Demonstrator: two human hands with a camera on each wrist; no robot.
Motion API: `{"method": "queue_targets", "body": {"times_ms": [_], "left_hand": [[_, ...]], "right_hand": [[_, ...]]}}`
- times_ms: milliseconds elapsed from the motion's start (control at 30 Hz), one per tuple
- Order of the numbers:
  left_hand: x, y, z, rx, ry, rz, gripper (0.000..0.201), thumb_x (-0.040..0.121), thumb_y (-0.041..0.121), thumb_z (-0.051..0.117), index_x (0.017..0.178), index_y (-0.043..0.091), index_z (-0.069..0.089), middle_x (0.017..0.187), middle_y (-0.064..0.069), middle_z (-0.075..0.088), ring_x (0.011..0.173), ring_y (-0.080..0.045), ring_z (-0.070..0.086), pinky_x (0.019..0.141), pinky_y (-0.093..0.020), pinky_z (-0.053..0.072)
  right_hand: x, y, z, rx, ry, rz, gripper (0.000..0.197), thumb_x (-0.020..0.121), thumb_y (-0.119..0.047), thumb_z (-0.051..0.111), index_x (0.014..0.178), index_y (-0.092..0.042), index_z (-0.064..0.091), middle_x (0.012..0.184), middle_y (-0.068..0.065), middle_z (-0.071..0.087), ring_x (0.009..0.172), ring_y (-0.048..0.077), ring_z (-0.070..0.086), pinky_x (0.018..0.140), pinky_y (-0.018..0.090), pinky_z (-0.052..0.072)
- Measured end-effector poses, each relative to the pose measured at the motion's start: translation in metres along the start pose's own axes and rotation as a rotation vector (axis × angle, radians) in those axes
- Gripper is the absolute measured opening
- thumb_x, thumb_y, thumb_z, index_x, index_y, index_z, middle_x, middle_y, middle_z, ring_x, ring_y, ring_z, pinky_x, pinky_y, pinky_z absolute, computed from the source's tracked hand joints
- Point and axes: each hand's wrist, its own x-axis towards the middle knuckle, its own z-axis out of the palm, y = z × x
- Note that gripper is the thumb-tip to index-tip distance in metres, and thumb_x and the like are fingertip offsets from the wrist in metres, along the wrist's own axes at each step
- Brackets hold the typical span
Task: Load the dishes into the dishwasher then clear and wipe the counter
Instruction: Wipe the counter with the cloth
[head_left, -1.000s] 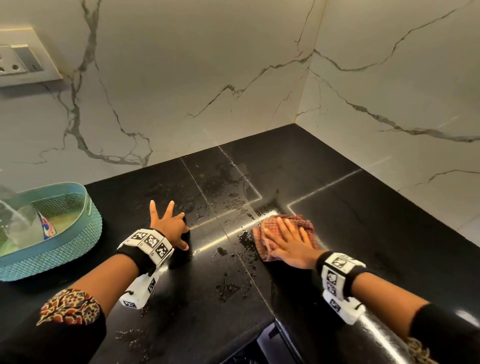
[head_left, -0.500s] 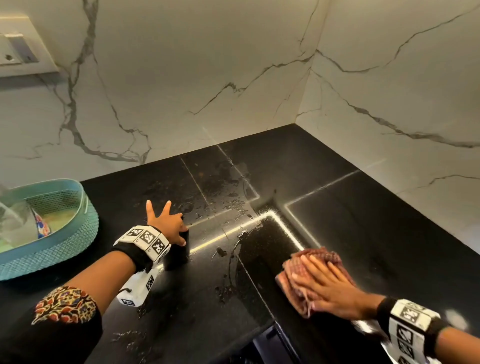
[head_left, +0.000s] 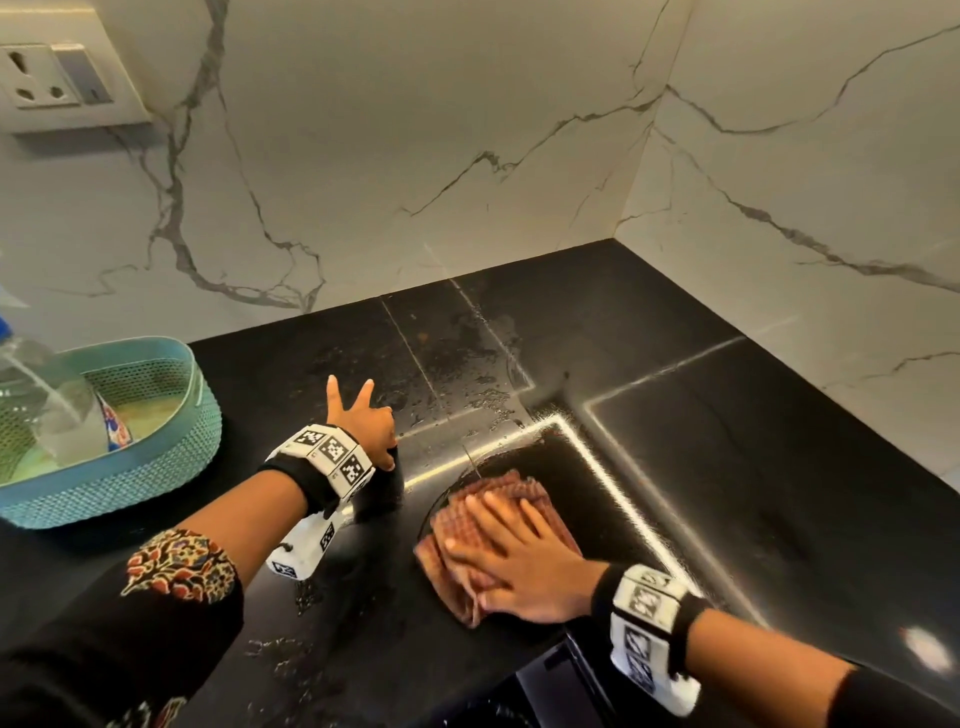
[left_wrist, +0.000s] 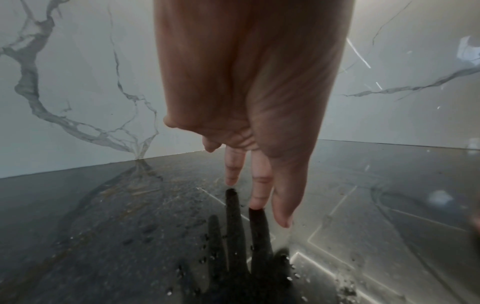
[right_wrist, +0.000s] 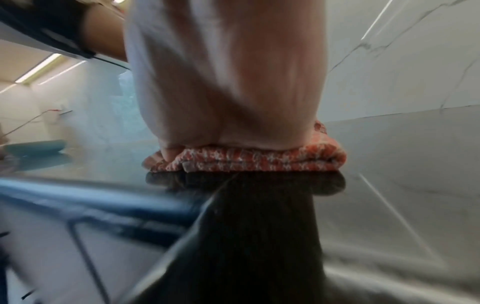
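Your right hand (head_left: 519, 564) lies flat, fingers straight, pressing the folded reddish checked cloth (head_left: 498, 525) onto the wet black stone counter (head_left: 753, 467) near its front edge. Your left hand (head_left: 366, 428) props on spread straight fingertips, holding nothing, beside the teal woven basket (head_left: 156, 467).
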Motion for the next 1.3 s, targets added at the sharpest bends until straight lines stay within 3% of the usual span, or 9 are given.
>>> {"method": "queue_targets", "body": {"times_ms": [133,200,333,567,733,933,1000,1100,1300], "left_hand": [[0.002,-0.007,0.001,-0.038,-0.018,0.017,0.052,0.088,0.047,0.051,0.134,0.023,0.047,0.153,0.004,0.024,0.144,-0.030,-0.009,0.104,-0.070,-0.010],[0.000,-0.010,0.002,-0.047,-0.025,0.037,0.050,0.089,0.047,0.049,0.136,0.028,0.045,0.154,0.006,0.021,0.144,-0.031,-0.010,0.104,-0.070,-0.010],[-0.004,-0.015,0.007,-0.092,-0.025,0.063,0.045,0.091,0.046,0.049,0.135,0.036,0.045,0.156,0.007,0.015,0.143,-0.031,-0.013,0.103,-0.070,-0.010],[0.003,-0.011,0.007,-0.137,0.012,0.077,0.049,0.089,0.046,0.051,0.132,0.023,0.051,0.155,0.007,0.018,0.144,-0.030,-0.012,0.105,-0.070,-0.008],[0.008,-0.017,-0.003,-0.098,-0.001,0.060,0.045,0.088,0.046,0.053,0.129,0.027,0.054,0.156,0.005,0.013,0.142,-0.031,-0.017,0.105,-0.069,-0.009],[0.028,-0.056,-0.022,-0.130,0.125,-0.097,0.039,0.082,0.044,0.062,0.118,0.026,0.061,0.158,-0.001,0.009,0.143,-0.033,-0.012,0.109,-0.067,-0.002],[0.035,-0.075,-0.023,-0.126,0.098,-0.192,0.057,0.075,0.053,0.066,0.123,0.022,0.057,0.158,-0.005,0.004,0.142,-0.036,-0.013,0.108,-0.068,-0.001],[0.041,-0.097,-0.019,-0.114,-0.002,-0.290,0.079,0.066,0.064,0.068,0.128,0.019,0.052,0.158,-0.009,-0.004,0.141,-0.039,-0.017,0.106,-0.070,-0.002],[0.041,-0.106,0.002,-0.028,-0.092,-0.322,0.094,0.063,0.070,0.065,0.138,0.019,0.040,0.158,-0.009,-0.002,0.141,-0.039,-0.017,0.105,-0.072,-0.005]], "right_hand": [[-0.052,0.022,0.039,-0.187,-0.050,0.083,0.063,0.091,-0.064,0.016,0.148,-0.038,0.011,0.156,0.012,0.005,0.141,0.032,0.011,0.107,0.048,0.006],[-0.073,0.046,0.039,-0.196,-0.107,0.114,0.064,0.088,-0.069,0.016,0.147,-0.044,0.006,0.156,0.011,0.008,0.143,0.026,0.004,0.109,0.046,0.002],[-0.077,0.104,0.025,0.147,-0.065,0.254,0.058,0.067,-0.085,0.001,0.111,-0.071,-0.033,0.141,-0.001,-0.043,0.117,0.003,-0.054,0.098,0.029,-0.034],[0.036,0.122,-0.024,0.326,0.006,0.538,0.059,0.096,-0.056,0.023,0.141,-0.049,-0.014,0.153,-0.003,-0.028,0.141,0.020,-0.025,0.114,0.051,-0.010],[0.092,0.062,-0.050,0.195,-0.003,0.291,0.062,0.096,-0.056,0.025,0.145,-0.043,-0.011,0.152,0.002,-0.030,0.140,0.026,-0.027,0.111,0.053,-0.014],[0.042,0.042,-0.007,-0.084,0.083,0.012,0.064,0.091,-0.056,0.029,0.140,-0.048,-0.012,0.147,0.000,-0.035,0.141,0.026,-0.026,0.112,0.046,-0.013],[0.011,0.055,-0.003,-0.132,0.038,0.176,0.068,0.087,-0.062,0.029,0.144,-0.048,-0.006,0.153,0.003,-0.025,0.142,0.023,-0.011,0.110,0.042,-0.006],[-0.011,0.100,0.002,0.057,-0.038,0.184,0.067,0.095,-0.051,0.032,0.119,-0.065,-0.030,0.132,-0.013,-0.052,0.116,-0.003,-0.052,0.098,0.028,-0.032],[0.021,0.149,-0.021,0.312,-0.038,0.457,0.057,0.098,-0.047,0.027,0.139,-0.051,-0.012,0.152,-0.003,-0.031,0.138,0.015,-0.029,0.113,0.046,-0.012]]}}
